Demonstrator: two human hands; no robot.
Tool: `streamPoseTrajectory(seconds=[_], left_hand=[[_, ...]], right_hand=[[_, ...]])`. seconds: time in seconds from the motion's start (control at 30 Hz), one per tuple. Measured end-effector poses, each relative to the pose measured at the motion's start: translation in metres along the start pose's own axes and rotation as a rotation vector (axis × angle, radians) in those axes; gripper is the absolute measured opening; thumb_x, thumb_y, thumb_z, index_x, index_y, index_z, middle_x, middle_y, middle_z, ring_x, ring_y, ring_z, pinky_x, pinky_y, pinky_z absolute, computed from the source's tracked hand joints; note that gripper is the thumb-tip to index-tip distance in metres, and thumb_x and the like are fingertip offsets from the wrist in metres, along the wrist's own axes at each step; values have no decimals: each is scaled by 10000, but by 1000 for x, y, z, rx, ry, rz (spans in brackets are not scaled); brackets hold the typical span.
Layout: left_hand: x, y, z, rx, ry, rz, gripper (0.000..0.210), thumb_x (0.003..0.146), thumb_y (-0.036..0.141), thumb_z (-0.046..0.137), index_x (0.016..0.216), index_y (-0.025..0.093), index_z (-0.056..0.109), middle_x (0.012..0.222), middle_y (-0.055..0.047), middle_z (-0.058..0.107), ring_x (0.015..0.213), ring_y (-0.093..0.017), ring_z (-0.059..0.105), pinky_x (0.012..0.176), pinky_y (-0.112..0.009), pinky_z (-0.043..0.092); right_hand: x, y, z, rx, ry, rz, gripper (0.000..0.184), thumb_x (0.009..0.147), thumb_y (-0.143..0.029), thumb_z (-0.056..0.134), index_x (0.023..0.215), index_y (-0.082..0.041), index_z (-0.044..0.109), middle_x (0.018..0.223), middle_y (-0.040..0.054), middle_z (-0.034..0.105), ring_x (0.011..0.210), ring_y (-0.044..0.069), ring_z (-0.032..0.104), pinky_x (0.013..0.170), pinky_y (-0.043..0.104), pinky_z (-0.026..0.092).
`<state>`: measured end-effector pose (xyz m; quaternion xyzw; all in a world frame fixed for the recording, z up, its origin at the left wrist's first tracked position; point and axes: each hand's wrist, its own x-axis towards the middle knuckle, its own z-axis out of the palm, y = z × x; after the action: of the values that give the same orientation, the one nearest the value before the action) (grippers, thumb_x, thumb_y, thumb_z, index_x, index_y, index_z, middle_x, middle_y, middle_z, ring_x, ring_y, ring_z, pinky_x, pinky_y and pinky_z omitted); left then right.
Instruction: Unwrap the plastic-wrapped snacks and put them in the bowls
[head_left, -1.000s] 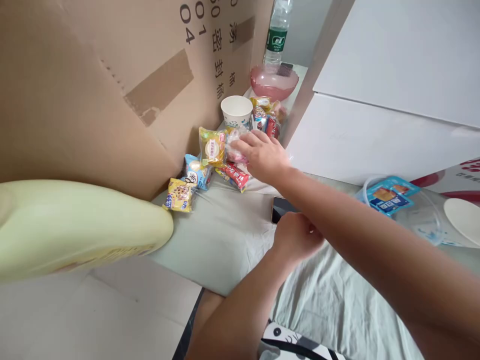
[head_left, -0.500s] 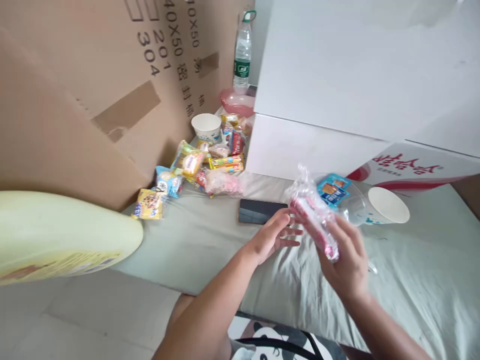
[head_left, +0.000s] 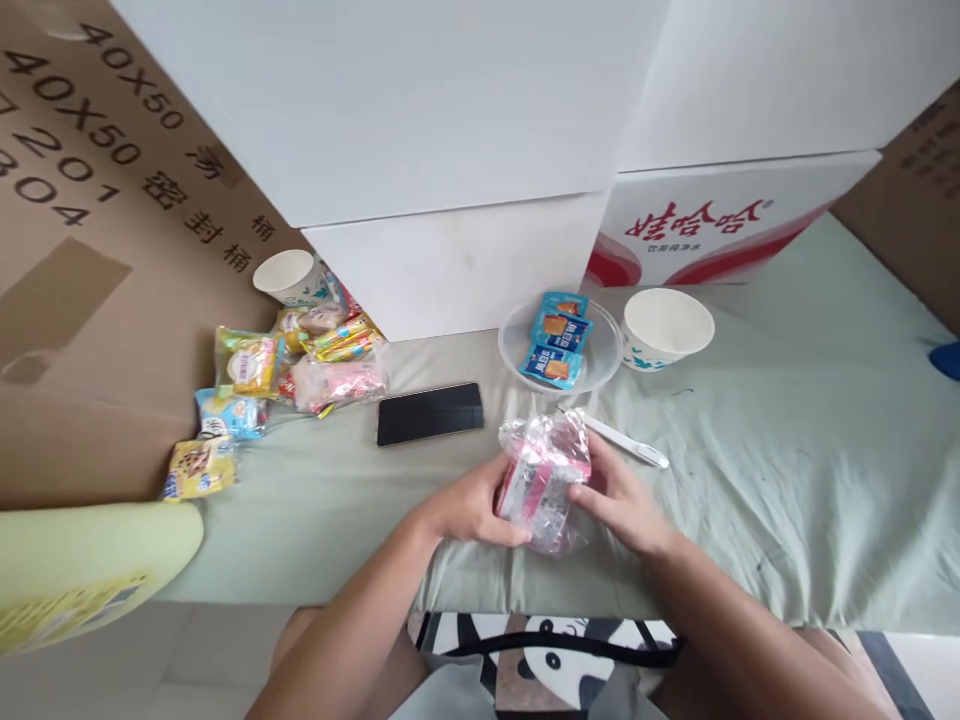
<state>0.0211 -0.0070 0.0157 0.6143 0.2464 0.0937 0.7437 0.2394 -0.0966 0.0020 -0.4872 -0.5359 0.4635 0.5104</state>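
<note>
Between both hands I hold a pink packet in clear, crinkled plastic wrap point(head_left: 541, 485), just above the near part of the cloth. My left hand point(head_left: 476, 503) grips its left side, thumb across the lower front. My right hand point(head_left: 619, 495) closes on the right side, thumb on the face. What exactly the packet contains cannot be made out. Right behind it lies a white plastic utensil point(head_left: 626, 442), partly hidden by my right hand. A black phone point(head_left: 431, 413) rests to the left. Farther back stands a clear round bowl point(head_left: 510, 345) with several blue snack packets point(head_left: 559, 335) in it.
A white paper cup point(head_left: 667, 325) stands right of the bowl. Several wrapped snacks point(head_left: 255, 365) and another paper cup point(head_left: 289, 275) sit at the left. White boxes point(head_left: 465, 265) and a brown carton point(head_left: 67, 300) wall the back. A pale green rounded object point(head_left: 97, 570) juts in at lower left.
The wrapped packet has come down and nearer to me, turned to face me. My left hand, earlier free beside the phone, has taken hold of it too. The view has swung right.
</note>
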Motion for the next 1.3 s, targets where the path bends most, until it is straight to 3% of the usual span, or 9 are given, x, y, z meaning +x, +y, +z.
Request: streamPoseTrajectory(seconds=[0.17, 0.33, 0.43, 0.53, 0.7, 0.83, 0.93, 1.13, 1.3], left_hand=[[4, 1, 4, 89, 57, 20, 974, 690, 341, 854, 1554, 234, 417, 1419, -140, 618, 1223, -336, 618, 1060, -468, 499], [1, -12, 2, -98, 168, 15, 1288, 711, 369, 862, 1660, 358, -8, 1485, -124, 558, 1298, -308, 595, 1094, -471, 467], [0, -14, 1, -89, 221, 67, 976, 716, 391, 851, 1560, 338, 364, 1316, -85, 653, 1132, -273, 658, 993, -406, 515], [2, -12, 2, 77, 323, 145, 480, 740, 388, 804, 1178, 239, 674, 1165, -67, 707, 1054, -255, 659, 976, -377, 511], [3, -10, 1, 322, 720, 224, 219, 822, 369, 681, 987, 225, 677, 1020, -45, 715, 972, -218, 655, 942, -361, 509], [3, -14, -3, 540, 868, 277, 159, 835, 348, 662, 930, 220, 665, 965, -44, 682, 941, -208, 633, 899, -340, 510], [4, -17, -5, 627, 823, 255, 73, 844, 266, 634, 899, 221, 651, 974, -46, 670, 933, -204, 620, 889, -328, 512], [7, -24, -1, 772, 745, 418, 89, 856, 156, 631, 907, 227, 650, 998, -59, 645, 938, -211, 605, 853, -324, 521], [10, -30, 1, 799, 746, 591, 58, 907, 181, 628, 906, 235, 650, 962, -44, 630, 885, -192, 606, 813, -306, 513]], right_hand=[[9, -8, 5, -115, 130, -109, 230, 976, -416, 637, 1087, -253, 754, 1286, 134, 755, 1217, 300, 722, 1034, 478, 592], [0, -6, 12, -417, 34, -351, 262, 952, -230, 545, 1087, -286, 762, 1170, 81, 804, 1338, 316, 650, 1126, 581, 509], [-4, -9, 14, -590, -74, -347, 362, 915, -216, 540, 1214, -274, 736, 1265, 73, 779, 1508, 379, 468, 1163, 673, 411], [-3, -14, 7, -665, -95, -402, 355, 935, -292, 563, 1255, -263, 714, 1305, 83, 762, 1525, 411, 428, 1152, 676, 391], [2, -7, -27, -969, 433, -232, 289, 925, -262, 588, 1184, -210, 706, 1158, 150, 766, 1118, 354, 692, 959, 539, 528], [-3, 3, -45, -1212, 358, 80, 305, 924, -345, 586, 1146, -186, 721, 1203, 194, 725, 1076, 398, 649, 873, 554, 517], [-9, -2, -42, -1101, 283, 70, 236, 954, -353, 538, 1018, -202, 708, 1021, 147, 756, 921, 322, 674, 790, 452, 511], [-12, -32, -6, -408, 24, 216, 333, 1042, -430, 380, 891, -223, 592, 555, -27, 568, 463, 144, 524, 520, 275, 418], [-7, -31, 17, -463, -20, 216, 326, 1013, -385, 389, 801, -225, 578, 579, -5, 587, 521, 154, 571, 586, 283, 430]])
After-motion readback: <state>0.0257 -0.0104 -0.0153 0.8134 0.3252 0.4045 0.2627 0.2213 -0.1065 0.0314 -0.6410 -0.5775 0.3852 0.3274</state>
